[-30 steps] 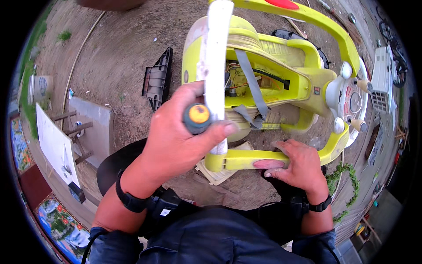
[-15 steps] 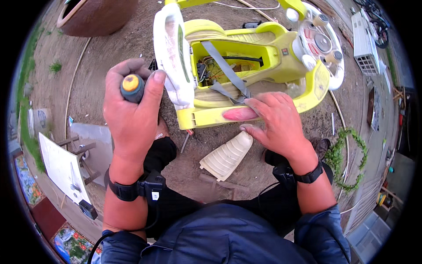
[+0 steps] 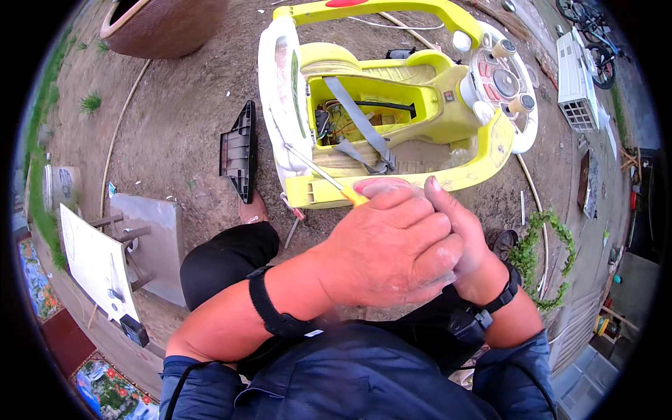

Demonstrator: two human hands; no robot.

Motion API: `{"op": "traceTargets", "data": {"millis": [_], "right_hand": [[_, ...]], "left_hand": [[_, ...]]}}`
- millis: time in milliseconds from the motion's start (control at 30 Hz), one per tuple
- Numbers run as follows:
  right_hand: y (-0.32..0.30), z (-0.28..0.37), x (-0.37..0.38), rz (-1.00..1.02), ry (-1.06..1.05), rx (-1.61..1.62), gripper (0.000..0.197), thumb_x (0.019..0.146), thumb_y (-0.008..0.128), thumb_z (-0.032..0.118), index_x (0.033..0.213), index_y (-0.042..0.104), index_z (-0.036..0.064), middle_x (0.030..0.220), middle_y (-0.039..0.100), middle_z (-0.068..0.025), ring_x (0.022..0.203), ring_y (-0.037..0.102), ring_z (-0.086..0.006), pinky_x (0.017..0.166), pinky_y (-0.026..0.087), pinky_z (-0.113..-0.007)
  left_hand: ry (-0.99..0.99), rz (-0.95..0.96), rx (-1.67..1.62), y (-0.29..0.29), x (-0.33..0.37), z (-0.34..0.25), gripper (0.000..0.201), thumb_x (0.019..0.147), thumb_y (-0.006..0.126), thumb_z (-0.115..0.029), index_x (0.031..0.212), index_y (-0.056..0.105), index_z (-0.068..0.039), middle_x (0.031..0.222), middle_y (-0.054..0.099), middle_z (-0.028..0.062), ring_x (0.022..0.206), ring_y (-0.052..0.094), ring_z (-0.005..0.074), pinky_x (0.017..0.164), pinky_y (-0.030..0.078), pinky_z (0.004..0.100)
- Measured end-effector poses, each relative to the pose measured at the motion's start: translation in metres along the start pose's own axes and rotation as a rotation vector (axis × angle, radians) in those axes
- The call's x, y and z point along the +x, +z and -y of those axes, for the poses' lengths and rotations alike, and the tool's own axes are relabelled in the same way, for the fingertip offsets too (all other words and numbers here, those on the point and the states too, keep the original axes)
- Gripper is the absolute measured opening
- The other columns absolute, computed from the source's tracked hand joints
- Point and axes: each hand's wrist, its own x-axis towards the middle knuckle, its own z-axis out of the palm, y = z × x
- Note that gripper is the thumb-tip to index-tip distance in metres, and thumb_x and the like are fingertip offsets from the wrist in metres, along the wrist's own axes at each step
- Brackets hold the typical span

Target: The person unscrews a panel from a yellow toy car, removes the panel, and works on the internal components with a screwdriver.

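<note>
My left hand (image 3: 388, 248) is wrapped round a screwdriver (image 3: 315, 166); its handle is hidden in the fist, while the yellow collar and metal shaft point up and left. Pressed against that fist is my right hand (image 3: 474, 234), its thumb raised and its other fingers hidden behind the left. Just beyond both hands stands a yellow-green ride-on toy car (image 3: 490, 159) with a white seat back and a steering wheel. A grey strap (image 3: 360, 115) lies across its uncovered compartment, where wires show. The screwdriver's shaft crosses over the car's near side edge.
On the dirt by my foot lies a black plastic part (image 3: 239, 154). A large brown pot (image 3: 164, 31) stands far left, beside a pale hose (image 3: 120, 133). Lower left is a white board (image 3: 98, 259). A ring of green vine (image 3: 542, 259) and a white unit (image 3: 577, 80) are to the right.
My left hand has swung right and down to meet the right hand, turning the screwdriver so its shaft shows. The right hand has left the car's edge. The cream ribbed piece is out of sight.
</note>
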Motion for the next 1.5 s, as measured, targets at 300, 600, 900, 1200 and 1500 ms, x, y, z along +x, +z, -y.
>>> {"op": "traceTargets", "data": {"millis": [300, 600, 900, 1200, 1500], "right_hand": [[-0.007, 0.069, 0.045, -0.127, -0.074, -0.652, 0.039, 0.098, 0.058, 0.026, 0.127, 0.062, 0.0002, 0.105, 0.07, -0.0079, 0.086, 0.069, -0.015, 0.075, 0.055, -0.03], [-0.031, 0.12, 0.202, 0.131, 0.002, -1.97, 0.037, 0.086, 0.069, 0.023, 0.118, 0.07, 0.0054, 0.091, 0.071, -0.0135, 0.081, 0.069, -0.0271, 0.074, 0.053, -0.038], [-0.061, 0.13, 0.248, 0.193, 0.102, -2.109, 0.038, 0.075, 0.074, 0.019, 0.112, 0.074, 0.0101, 0.1, 0.073, -0.0164, 0.092, 0.068, -0.034, 0.082, 0.053, -0.042], [-0.07, 0.131, 0.255, -0.093, 0.249, -2.426, 0.029, 0.08, 0.064, 0.013, 0.106, 0.076, 0.0097, 0.103, 0.074, -0.0169, 0.094, 0.07, -0.0354, 0.081, 0.055, -0.045], [-0.073, 0.138, 0.257, 0.001, 0.188, -2.348, 0.029, 0.081, 0.063, 0.015, 0.107, 0.076, 0.0104, 0.101, 0.074, -0.0165, 0.092, 0.069, -0.036, 0.08, 0.056, -0.044]], "left_hand": [[-0.104, -0.211, 0.244, -0.032, -0.002, 0.047, 0.046, 0.08, 0.073, -0.019, 0.121, 0.057, -0.006, 0.119, 0.06, 0.0151, 0.115, 0.056, 0.0362, 0.105, 0.041, 0.0488], [-0.913, -0.489, 0.179, -0.069, -0.012, 0.136, 0.055, 0.1, 0.059, -0.028, 0.139, 0.043, 0.008, 0.125, 0.06, 0.029, 0.118, 0.06, 0.0414, 0.1, 0.046, 0.0453], [-0.841, -0.494, 0.248, -0.064, -0.017, 0.141, 0.056, 0.099, 0.058, -0.025, 0.141, 0.042, 0.009, 0.123, 0.062, 0.0308, 0.113, 0.064, 0.0416, 0.096, 0.049, 0.0438], [-0.812, -0.496, 0.265, -0.064, -0.016, 0.144, 0.056, 0.099, 0.057, -0.024, 0.141, 0.042, 0.01, 0.122, 0.062, 0.0305, 0.111, 0.064, 0.042, 0.095, 0.05, 0.0436], [-0.817, -0.491, 0.277, -0.06, -0.017, 0.145, 0.057, 0.099, 0.058, -0.024, 0.141, 0.041, 0.01, 0.12, 0.063, 0.0315, 0.109, 0.065, 0.043, 0.094, 0.051, 0.0446]]}}
